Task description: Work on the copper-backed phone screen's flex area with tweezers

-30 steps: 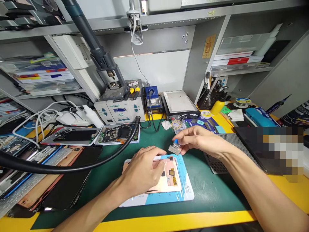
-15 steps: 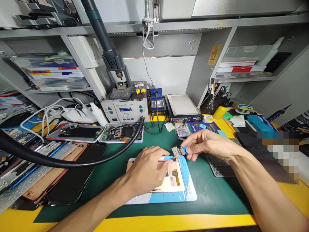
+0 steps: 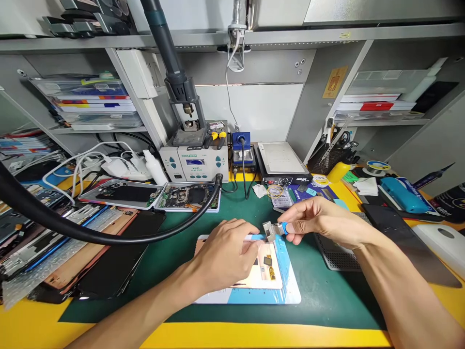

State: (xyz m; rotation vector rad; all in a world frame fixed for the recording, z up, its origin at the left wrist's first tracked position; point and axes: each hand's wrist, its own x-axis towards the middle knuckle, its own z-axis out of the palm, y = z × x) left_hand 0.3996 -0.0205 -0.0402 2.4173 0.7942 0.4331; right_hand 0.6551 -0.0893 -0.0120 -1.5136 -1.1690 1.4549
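Observation:
My right hand (image 3: 308,220) pinches the blue handle of a small scraper (image 3: 269,231) between thumb and fingers. Its wide metal blade is at the far right corner of a copper-coloured screen panel (image 3: 267,281); whether blade and panel touch, I cannot tell. Over the left part of that panel lies my left hand (image 3: 227,252), fingers bent around its far edge and thumb on top, holding it. The hand hides much of the panel. A dark square chip and a gold flex piece show on the panel's right side. Beneath is a blue and white board (image 3: 290,291).
A black hose (image 3: 145,238) arches across the left side from the hot-air station (image 3: 196,162). Opened devices (image 3: 187,196) and stacked screens (image 3: 116,261) lie left. Behind stand a soldering iron holder (image 3: 243,152) and a flat heating plate (image 3: 281,160). A perforated metal plate (image 3: 337,259) is right.
The view has shifted, moving the whole scene slightly right. The scraper blade has turned and tilted a little at the panel's corner. My left hand keeps its place on the panel.

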